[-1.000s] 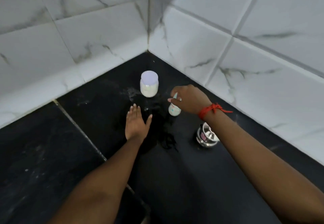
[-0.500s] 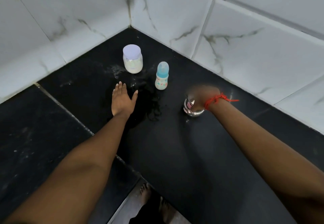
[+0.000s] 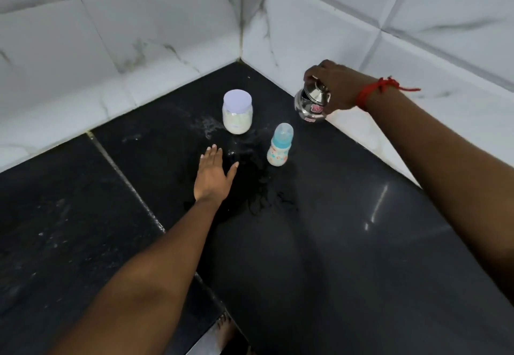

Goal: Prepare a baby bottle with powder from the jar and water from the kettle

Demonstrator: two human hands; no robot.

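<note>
My right hand [image 3: 332, 87] is closed around the steel kettle [image 3: 310, 107], fingers curled over its lid and upper body; whether the kettle's base touches the black counter [image 3: 347, 243] I cannot tell. A red thread [image 3: 374, 92] is tied round that wrist. My left hand [image 3: 212, 175] lies flat and open on the counter, fingers straight and together, thumb spread, holding nothing.

Taking the baby bottle [image 3: 279, 146] as my mark: it stands upright on the counter with its blue cap on, just right of my left hand and apart from it. The kettle is beyond the bottle and to its right, close to the tiled wall [image 3: 417, 35]. The powder jar [image 3: 237, 112], its pale lid on and white powder inside, stands beyond the bottle and to its left, near but not touching. A wet patch [image 3: 258, 185] spreads on the counter before the bottle, beside my left thumb, and a white dusting [image 3: 207, 128] lies left of the jar.
</note>
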